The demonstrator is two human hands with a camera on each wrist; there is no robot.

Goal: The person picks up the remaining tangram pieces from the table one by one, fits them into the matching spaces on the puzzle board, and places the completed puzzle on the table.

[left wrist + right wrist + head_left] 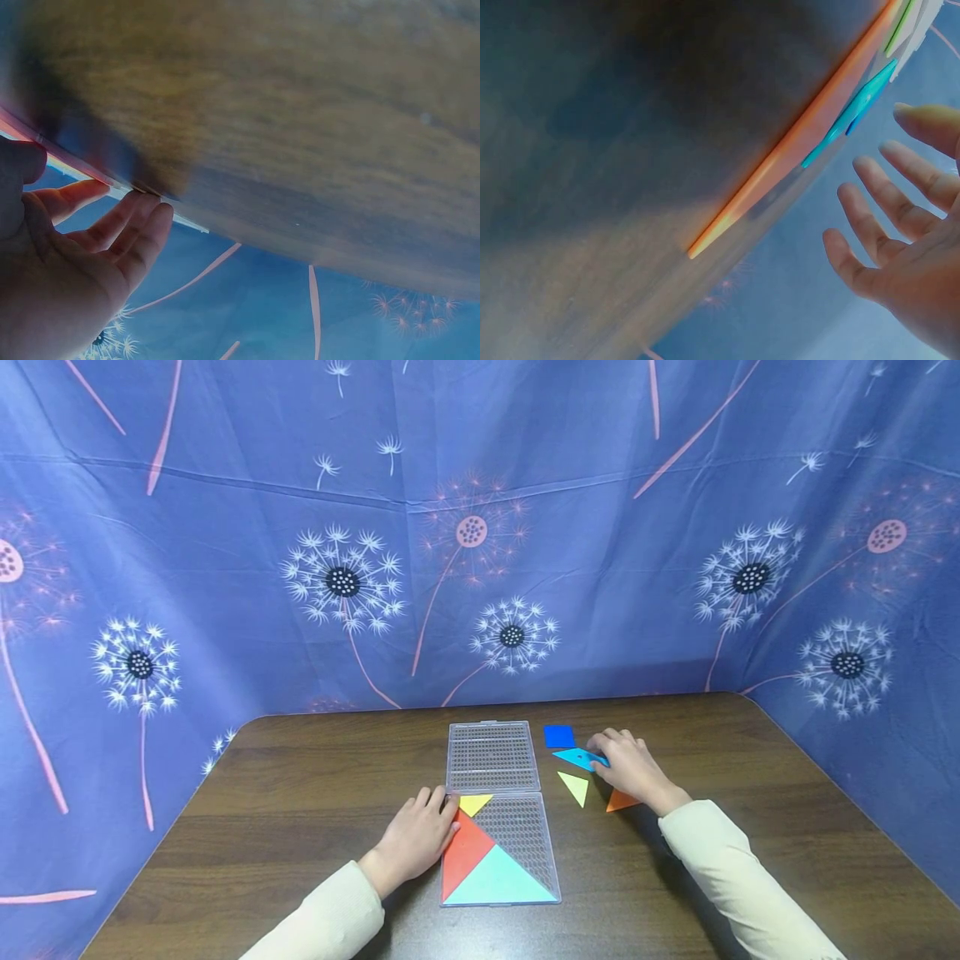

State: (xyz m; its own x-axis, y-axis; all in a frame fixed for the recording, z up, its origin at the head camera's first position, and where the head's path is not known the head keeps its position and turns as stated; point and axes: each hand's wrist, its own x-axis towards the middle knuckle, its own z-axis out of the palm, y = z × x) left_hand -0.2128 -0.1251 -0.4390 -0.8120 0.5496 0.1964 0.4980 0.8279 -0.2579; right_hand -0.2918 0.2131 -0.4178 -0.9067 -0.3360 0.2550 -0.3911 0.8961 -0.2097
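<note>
Wooden bench (300, 777): hasty pinching by our unclosed right grip (628, 766) could skid the parallelogram (572, 757); left grip (416, 835) relaxed against tray (525, 827).

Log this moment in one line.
Left hand: at left edge of case | Right hand: near blue parallelogram | In case: red triangle, aqua triangle, yellow triangle

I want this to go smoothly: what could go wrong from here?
The right hand is at the light-blue parallelogram, which looks thin and could be fumbled. The left hand is at the left edge of the gridded case and might nudge the red piece.
</note>
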